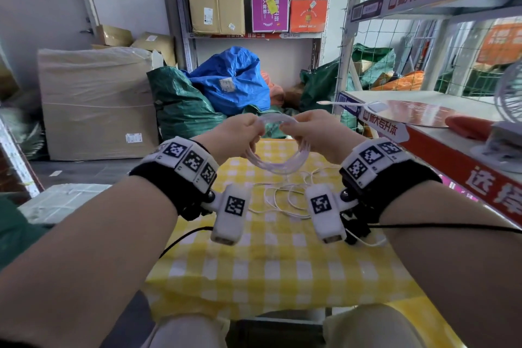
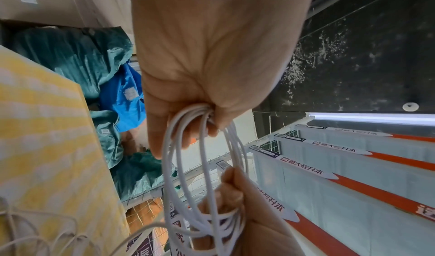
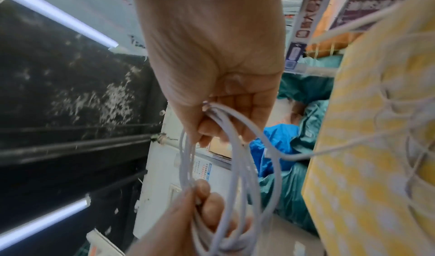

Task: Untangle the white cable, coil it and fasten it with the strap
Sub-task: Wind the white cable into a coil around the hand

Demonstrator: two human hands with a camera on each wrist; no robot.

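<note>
Above the yellow checked table point(image 1: 282, 263), the left hand point(image 1: 234, 133) and right hand point(image 1: 316, 130) are each pinching opposite sides of the cable point(image 1: 278, 161) coil, its loose tail lying tangled on the cloth; in the left wrist view, fingers point(image 2: 164, 129) are curling round several thin, limp, light loops, likely to spring apart; in the right wrist view, the grip is sitting where loops bunch, the best hold; no strap is showing.
</note>
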